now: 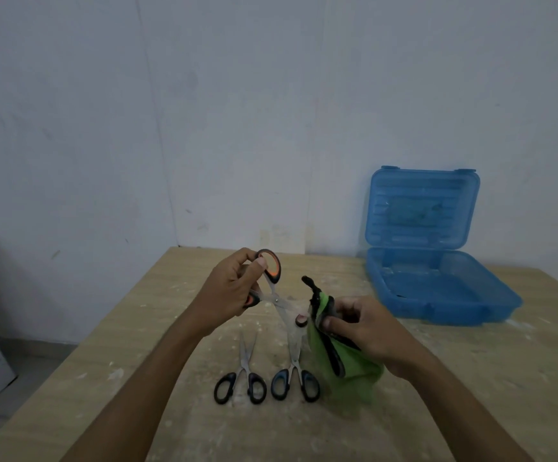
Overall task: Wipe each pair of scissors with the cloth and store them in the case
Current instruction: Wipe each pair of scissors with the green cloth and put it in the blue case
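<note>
Nearest the camera, two pairs of black-handled scissors lie flat on the dusty wooden table, handles toward the near edge and blades pointing far: the smaller pair on the left, the larger pair just beside it on the right, seemingly lined up to wait their turn. Above them the left hand grips the orange-and-black scissors by the handles, fingers curled round the lower loop and thumb by the upper one, so the blades slant down and to the right, exposed for wiping. The right hand clutches the green cloth, which is bunched in its fingers and hangs below the palm; its fingertip reaches toward the blade, though blur hides whether cloth meets metal. Both forearms extend from the near edge, wrists raised off the table. Far right, the blue case stands open against the wall, lid upright, its tray apparently holding no scissors yet.
</note>
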